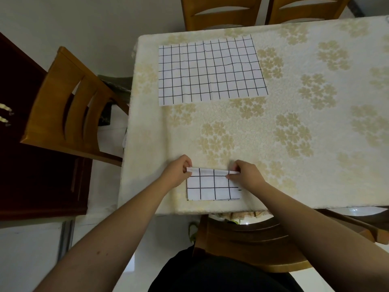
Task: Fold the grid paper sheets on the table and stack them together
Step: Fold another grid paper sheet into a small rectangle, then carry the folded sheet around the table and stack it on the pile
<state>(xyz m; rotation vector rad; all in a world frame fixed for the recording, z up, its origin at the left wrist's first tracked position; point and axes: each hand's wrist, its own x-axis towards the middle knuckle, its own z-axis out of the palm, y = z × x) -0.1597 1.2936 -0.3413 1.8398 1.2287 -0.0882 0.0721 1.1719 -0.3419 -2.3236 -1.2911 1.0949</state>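
Observation:
A folded grid paper sheet (212, 186), white with black lines, lies near the table's front edge. My left hand (177, 171) pinches its far left corner and my right hand (246, 173) pinches its far right corner, and that far edge is curled up off the table between them. A second grid paper sheet (210, 70) lies flat and unfolded at the far left of the table, well away from both hands.
The table (315, 123) wears a cream cloth with pale flower prints. Wooden chairs stand at the left (69, 106), at the back (223, 13) and right below me at the front edge (242, 239). A dark wooden cabinet (31, 175) is at far left.

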